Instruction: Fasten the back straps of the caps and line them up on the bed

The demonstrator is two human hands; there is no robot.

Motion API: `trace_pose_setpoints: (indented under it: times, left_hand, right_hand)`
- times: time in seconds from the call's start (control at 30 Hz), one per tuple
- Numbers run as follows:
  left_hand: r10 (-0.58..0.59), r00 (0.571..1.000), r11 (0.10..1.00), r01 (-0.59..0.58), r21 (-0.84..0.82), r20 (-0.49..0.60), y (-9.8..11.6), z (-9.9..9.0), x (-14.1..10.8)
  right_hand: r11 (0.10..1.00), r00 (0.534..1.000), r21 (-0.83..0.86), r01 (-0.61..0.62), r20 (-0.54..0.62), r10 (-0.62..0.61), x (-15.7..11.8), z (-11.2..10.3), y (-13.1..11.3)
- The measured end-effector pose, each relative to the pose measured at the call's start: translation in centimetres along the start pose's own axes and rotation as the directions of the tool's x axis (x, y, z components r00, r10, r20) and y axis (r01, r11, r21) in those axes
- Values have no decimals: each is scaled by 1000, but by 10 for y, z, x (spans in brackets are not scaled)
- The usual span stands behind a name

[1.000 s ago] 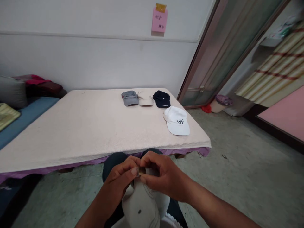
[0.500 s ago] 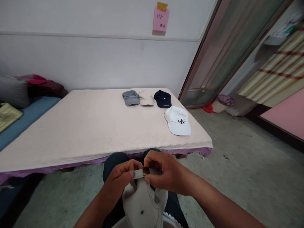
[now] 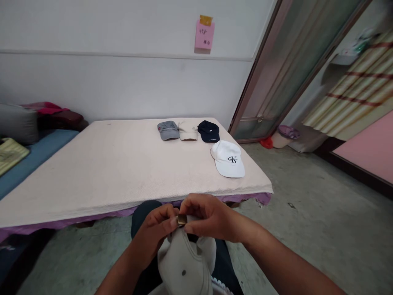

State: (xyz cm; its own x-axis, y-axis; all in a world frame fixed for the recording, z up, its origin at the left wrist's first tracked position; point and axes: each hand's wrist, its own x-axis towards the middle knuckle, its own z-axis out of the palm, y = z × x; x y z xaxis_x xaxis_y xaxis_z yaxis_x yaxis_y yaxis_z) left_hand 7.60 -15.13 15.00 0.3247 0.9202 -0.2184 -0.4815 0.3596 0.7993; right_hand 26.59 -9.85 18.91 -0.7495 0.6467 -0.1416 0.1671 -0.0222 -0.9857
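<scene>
A light beige cap [image 3: 184,266] rests on my lap with its back strap raised. My left hand [image 3: 159,225] pinches the strap just left of a brass buckle [image 3: 182,220]. On the buckle's other side, the fingers of my right hand [image 3: 207,217] are closed on the strap. Beyond my knees, a white cap with black letters [image 3: 229,159] lies near the bed's right edge. Behind it a grey cap [image 3: 168,131], a beige cap [image 3: 188,131] and a navy cap [image 3: 208,131] sit side by side.
The bed [image 3: 101,168] has a pale cover. A grey pillow [image 3: 18,123] and a folded yellow cloth [image 3: 12,155] are at the far left. A waste bin [image 3: 284,137] stands on the floor by the sliding door [image 3: 270,73]. A pink note [image 3: 204,36] hangs on the wall.
My hands have drawn closer together at the buckle, and the strap length that showed between my left fingers and the buckle is now covered. The view has tilted slightly.
</scene>
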Motion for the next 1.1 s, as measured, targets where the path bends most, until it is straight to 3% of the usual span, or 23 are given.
trace_pose_setpoints:
  times: [0.13, 0.27, 0.5, 0.6, 0.73, 1.1]
  left_hand:
    - [37, 995, 993, -47, -106, -90, 1, -4, -2]
    - [49, 992, 994, -60, -93, -117, -1, -8, -4]
    - [13, 998, 987, -23, -160, -63, -5, -2, -4]
    - [14, 998, 989, -22, -143, -56, -5, -1, -4]
    - [37, 997, 999, -39, -32, -69, -2, -1, -6]
    - [38, 997, 991, -29, 132, -69, -5, 6, -5]
  right_hand:
    - [952, 987, 298, -73, 160, 26, 3, -11, 19]
    - [896, 999, 443, -7, 44, -14, 1, -16, 25]
    - [763, 994, 643, 70, -112, 4, 1, -10, 19]
    - [829, 993, 557, 43, -117, 27, 1, -12, 23]
    - [953, 993, 300, -36, -98, 68, 1, -17, 22]
    - [998, 998, 25, -62, 0, 62, 2, -18, 15]
